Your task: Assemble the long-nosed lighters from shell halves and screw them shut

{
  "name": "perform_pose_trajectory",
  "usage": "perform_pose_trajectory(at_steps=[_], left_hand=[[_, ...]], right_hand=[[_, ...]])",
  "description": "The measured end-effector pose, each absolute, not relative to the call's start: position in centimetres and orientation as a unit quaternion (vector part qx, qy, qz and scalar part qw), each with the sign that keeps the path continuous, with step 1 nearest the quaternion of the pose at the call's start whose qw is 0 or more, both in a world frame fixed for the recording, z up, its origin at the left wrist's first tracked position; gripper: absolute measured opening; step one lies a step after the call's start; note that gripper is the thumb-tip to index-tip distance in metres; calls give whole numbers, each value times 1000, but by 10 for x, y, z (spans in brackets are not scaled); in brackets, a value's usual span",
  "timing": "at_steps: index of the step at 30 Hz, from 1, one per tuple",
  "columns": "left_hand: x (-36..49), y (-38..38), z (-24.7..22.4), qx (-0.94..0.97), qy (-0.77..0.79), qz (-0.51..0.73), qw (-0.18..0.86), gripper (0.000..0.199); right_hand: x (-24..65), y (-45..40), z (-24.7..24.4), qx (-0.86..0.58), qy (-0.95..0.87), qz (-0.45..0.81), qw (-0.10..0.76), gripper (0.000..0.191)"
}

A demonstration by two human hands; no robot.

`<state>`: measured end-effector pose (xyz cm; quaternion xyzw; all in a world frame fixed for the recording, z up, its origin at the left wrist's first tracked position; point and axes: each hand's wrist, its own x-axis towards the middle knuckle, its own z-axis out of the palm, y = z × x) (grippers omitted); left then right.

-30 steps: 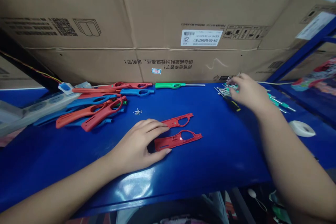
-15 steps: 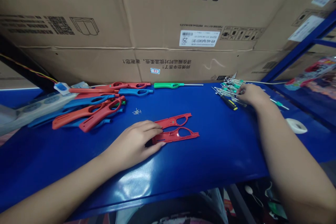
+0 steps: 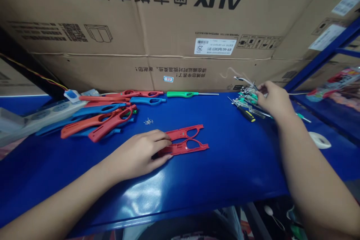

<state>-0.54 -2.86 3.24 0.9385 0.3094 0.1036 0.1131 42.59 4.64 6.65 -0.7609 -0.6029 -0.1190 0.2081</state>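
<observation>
White-tipped wires (image 3: 246, 80) have risen, partly hidden by the right hand (image 3: 273, 99).

the cardboard (image 3: 163, 26) reads "aux" (upside down), its white label (image 3: 215, 46) "25".

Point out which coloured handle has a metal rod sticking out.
The green handle, lying near the carton, right of the handle pile. A metal rod extends from its right end; none shows on the others.
</observation>
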Motion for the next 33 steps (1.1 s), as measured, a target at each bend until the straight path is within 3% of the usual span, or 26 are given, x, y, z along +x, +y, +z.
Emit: perform_pose_trajectory(at_steps=[6, 9, 12, 18, 25, 33], left_hand=[[-15, -24, 46, 946, 303, 72, 92, 22], [-15, -23, 48, 945, 300, 85, 96, 23], [-11, -25, 43, 927, 331, 132, 116, 33], [-1, -25, 19, 815, 428, 353, 168, 32], [1, -26, 14, 803, 410, 349, 254, 27], [2, -29, 16, 809, 399, 344, 260, 31]], right_hand=[[380, 38, 63, -643, -703, -115, 282, 15], [345, 25, 56, -550, -760, -25, 345, 12], [314, 6, 49, -500, -797, 72, 332, 9], [284, -19, 40, -419, -854, 148, 270, 8], [285, -18, 39, -393, -874, 167, 234, 9], [295, -18, 47, -352, -901, 193, 166, 21]])
